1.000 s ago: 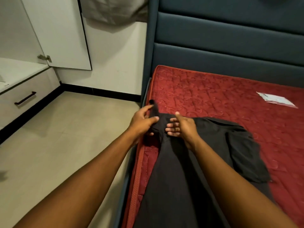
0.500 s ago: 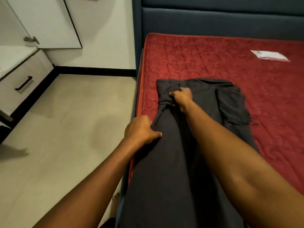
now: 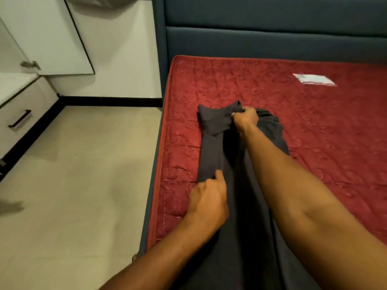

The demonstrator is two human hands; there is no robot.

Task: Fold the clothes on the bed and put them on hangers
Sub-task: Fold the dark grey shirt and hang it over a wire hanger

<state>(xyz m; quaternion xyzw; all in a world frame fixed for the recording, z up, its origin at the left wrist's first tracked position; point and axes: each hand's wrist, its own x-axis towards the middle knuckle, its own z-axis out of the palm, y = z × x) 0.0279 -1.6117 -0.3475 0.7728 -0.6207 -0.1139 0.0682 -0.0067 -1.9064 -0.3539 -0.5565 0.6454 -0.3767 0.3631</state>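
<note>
A dark grey shirt (image 3: 211, 147) lies lengthwise near the left edge of the red quilted mattress (image 3: 272, 97). My right hand (image 3: 246, 120) is closed on the bunched fabric at the shirt's far end, by the shoulder. My left hand (image 3: 207, 203) pinches the shirt's left edge about halfway down its length. My right forearm hides much of the shirt's right side, and the near end of the shirt runs out of the frame at the bottom. No hanger is in view.
A white label or packet (image 3: 314, 79) lies on the mattress at the far right. A dark blue padded headboard (image 3: 272, 38) stands behind. Left of the bed are tiled floor (image 3: 83, 174), a white drawer unit (image 3: 23, 116) and an open cabinet door (image 3: 52, 34).
My left hand has come back along the shirt's left edge and gripped it lower down. My right hand has closed on the far end and pulled the shirt further onto the mattress.
</note>
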